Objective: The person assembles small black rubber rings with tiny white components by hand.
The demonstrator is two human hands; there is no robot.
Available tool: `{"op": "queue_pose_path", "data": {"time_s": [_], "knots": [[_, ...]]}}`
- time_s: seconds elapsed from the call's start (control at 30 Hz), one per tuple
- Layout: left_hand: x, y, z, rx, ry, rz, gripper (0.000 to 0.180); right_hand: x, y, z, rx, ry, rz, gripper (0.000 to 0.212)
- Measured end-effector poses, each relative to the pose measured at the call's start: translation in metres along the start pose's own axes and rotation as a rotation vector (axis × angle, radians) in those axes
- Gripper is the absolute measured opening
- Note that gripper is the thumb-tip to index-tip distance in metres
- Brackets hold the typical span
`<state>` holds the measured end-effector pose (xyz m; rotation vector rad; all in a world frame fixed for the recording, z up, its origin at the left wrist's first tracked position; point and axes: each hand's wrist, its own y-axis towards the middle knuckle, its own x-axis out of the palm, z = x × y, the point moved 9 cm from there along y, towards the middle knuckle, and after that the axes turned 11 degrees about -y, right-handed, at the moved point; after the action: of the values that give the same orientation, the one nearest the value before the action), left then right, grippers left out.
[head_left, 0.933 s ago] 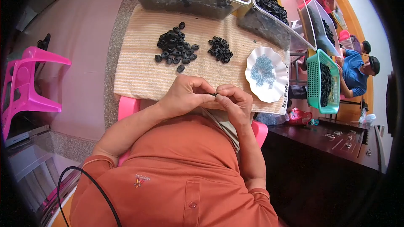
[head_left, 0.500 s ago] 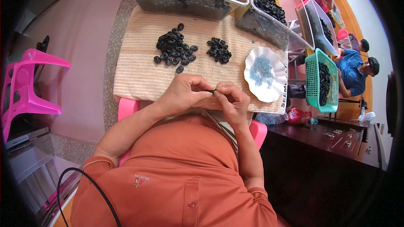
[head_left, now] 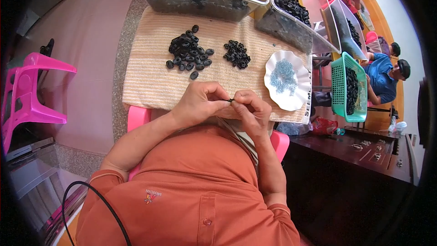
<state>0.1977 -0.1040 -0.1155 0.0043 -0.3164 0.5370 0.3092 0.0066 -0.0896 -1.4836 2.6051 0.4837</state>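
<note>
My left hand (head_left: 199, 103) and my right hand (head_left: 250, 110) meet fingertip to fingertip at the near edge of a striped beige cloth (head_left: 150, 77). Both pinch one small black ring (head_left: 231, 100) between them; most of it is hidden by the fingers. Beyond the hands lie a larger heap of black rings (head_left: 188, 53) and a smaller heap of black rings (head_left: 236, 54). To the right of my right hand stands a white scalloped dish (head_left: 288, 98) with tiny pale blue pieces (head_left: 282, 76) in it.
Two clear bins of black rings (head_left: 205, 1) (head_left: 291, 25) stand at the cloth's far edge. A green basket (head_left: 348, 87) and seated people (head_left: 384, 75) are at right. A pink stool (head_left: 28, 91) is at left, a dark wooden table (head_left: 364, 164) at lower right.
Almost nothing: both hands keep pinching the ring at the same spot, with slight finger shifts. The view has tilted a little.
</note>
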Motion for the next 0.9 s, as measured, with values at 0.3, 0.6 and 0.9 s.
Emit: {"op": "queue_pose_path", "data": {"time_s": [0.3,0.6,0.9], "knots": [[0.004,-0.002,0.002,-0.041,-0.072,-0.036,0.010,0.001,-0.003,0.002,0.097,0.093,-0.042,0.010],[0.001,0.000,-0.005,-0.088,-0.067,-0.040,0.010,0.003,-0.004,0.014,0.027,0.013,-0.088,0.011],[-0.003,0.005,-0.006,-0.104,-0.084,-0.034,0.010,0.004,-0.001,0.020,0.103,0.124,-0.046,0.010]]}}
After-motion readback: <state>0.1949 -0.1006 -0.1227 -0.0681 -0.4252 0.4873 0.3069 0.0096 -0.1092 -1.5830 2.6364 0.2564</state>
